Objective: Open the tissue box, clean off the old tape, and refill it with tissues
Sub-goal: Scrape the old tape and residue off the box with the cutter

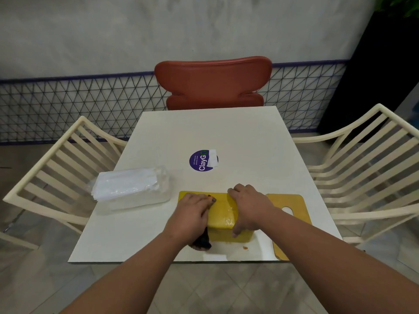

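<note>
The yellow box (223,214) is lying at the near edge of the table (226,132), with its lid (292,200) set flat just beside it on the right. The box is steadied by the right hand (249,207), which is draped over its top with the fingers curled over the far edge and the thumb down the near face. A dark tool (204,240) (its kind cannot be told) is gripped in the left hand (192,211), fingers closed round it, and its tip is held against the top of the box, where a glossy patch of tape (229,219) is seen. A slip is the main risk: if the tool is pushed hard toward the right hand, the fingers there could be struck. The box could also be shoved off the near edge, since little table is left in front of it. Too steep an angle could gouge the surface rather than lift the tape. The pack of tissues (131,189) is lying well apart on the left, still wrapped, so it is unlikely to be disturbed.
</note>
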{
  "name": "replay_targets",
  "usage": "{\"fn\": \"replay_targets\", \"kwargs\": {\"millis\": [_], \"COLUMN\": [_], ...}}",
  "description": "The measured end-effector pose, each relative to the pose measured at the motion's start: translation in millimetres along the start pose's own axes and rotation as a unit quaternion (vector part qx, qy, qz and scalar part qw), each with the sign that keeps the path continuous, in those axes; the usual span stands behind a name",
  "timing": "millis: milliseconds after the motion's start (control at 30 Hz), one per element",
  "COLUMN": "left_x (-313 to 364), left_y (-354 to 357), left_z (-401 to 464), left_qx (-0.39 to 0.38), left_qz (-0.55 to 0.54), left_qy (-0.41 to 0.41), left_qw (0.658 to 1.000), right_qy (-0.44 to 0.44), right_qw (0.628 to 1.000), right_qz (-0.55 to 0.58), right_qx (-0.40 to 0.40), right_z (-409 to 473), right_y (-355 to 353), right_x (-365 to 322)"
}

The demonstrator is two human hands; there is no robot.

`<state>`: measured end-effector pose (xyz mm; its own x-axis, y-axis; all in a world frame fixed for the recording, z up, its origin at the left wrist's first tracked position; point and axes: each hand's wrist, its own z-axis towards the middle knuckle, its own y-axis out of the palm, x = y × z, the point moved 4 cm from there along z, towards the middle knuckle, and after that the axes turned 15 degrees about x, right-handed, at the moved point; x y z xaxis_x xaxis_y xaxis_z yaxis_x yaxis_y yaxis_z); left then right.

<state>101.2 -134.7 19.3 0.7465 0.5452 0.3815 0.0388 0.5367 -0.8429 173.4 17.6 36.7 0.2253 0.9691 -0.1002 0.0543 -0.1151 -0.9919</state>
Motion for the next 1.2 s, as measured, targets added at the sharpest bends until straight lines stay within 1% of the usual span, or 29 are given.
{"fn": "replay_targets", "kwargs": {"millis": [67,100,200,233,300,400,433,533,700,800,867,933,1000,1133,1200], "left_x": [-14,-14,5,13,25,17,9,-7,-6,-4,1,7,17,38,36], "left_y": [-4,-4,3,5,6,2,0,-8,-10,-15,-16,-13,-4,19,23], "left_z": [6,9,5,1,-6,-7,-5,0,-2,7,17,30,44,55,54], "left_qx": [0.038,0.043,0.024,0.016,0.005,-0.025,-0.020,0.013,-0.002,0.005,0.013,0.002,-0.025,-0.111,-0.130], "left_qz": [0.017,0.028,0.015,0.003,-0.015,-0.027,-0.025,-0.016,-0.022,-0.040,-0.050,-0.049,-0.050,-0.044,-0.025], "left_qy": [-0.040,-0.051,-0.044,-0.032,0.017,0.056,0.047,-0.015,-0.019,-0.021,-0.005,0.025,0.059,0.116,0.151], "left_qw": [0.998,0.997,0.999,0.999,1.000,0.998,0.998,1.000,1.000,0.999,0.999,0.998,0.997,0.986,0.980], "right_qy": [0.000,0.000,0.001,0.002,0.001,-0.002,-0.002,-0.004,0.012,0.024,0.025,0.030,0.036,0.052,0.052], "right_qw": [1.000,1.000,1.000,1.000,1.000,1.000,1.000,1.000,0.999,0.998,0.997,0.995,0.993,0.988,0.988], "right_qz": [0.001,0.000,-0.001,0.000,0.001,0.007,0.009,0.022,0.052,0.062,0.074,0.090,0.106,0.133,0.134], "right_qx": [0.003,0.003,0.005,0.006,0.009,0.011,0.011,0.011,0.011,0.017,0.022,0.029,0.040,0.052,0.055], "right_z": [-1,-1,-1,-1,-1,-2,-2,-3,-9,-10,-10,-11,-12,-14,-14], "right_y": [0,0,0,0,0,0,0,0,-2,-3,-2,0,3,9,10], "right_x": [0,0,0,0,0,0,1,2,15,22,23,24,27,33,33]}}
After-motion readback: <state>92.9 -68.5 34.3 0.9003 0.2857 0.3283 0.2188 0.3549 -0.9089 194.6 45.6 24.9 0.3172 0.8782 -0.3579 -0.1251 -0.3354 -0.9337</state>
